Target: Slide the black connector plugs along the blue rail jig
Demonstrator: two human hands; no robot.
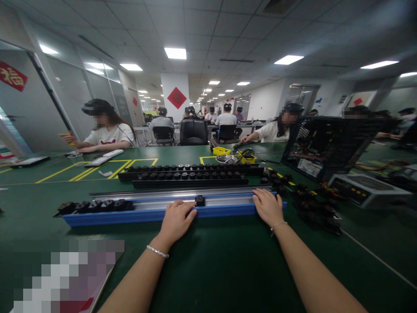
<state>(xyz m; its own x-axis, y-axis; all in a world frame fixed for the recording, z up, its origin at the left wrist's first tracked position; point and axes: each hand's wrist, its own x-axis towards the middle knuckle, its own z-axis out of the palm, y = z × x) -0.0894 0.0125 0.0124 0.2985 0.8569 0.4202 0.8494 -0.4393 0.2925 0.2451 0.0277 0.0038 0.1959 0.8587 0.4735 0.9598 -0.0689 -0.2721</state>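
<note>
On the blue rail (228,211), the black block (200,201) sits just right of the left grip (177,220), loosely parted; the right grip (269,208) spreads over the rail's right end.

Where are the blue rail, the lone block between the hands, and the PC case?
Blue rail (224,211): head view, on its front wall between the two hands.
Block (200,201): head view, on its front face.
PC case (321,148): head view, on its open side.
</note>
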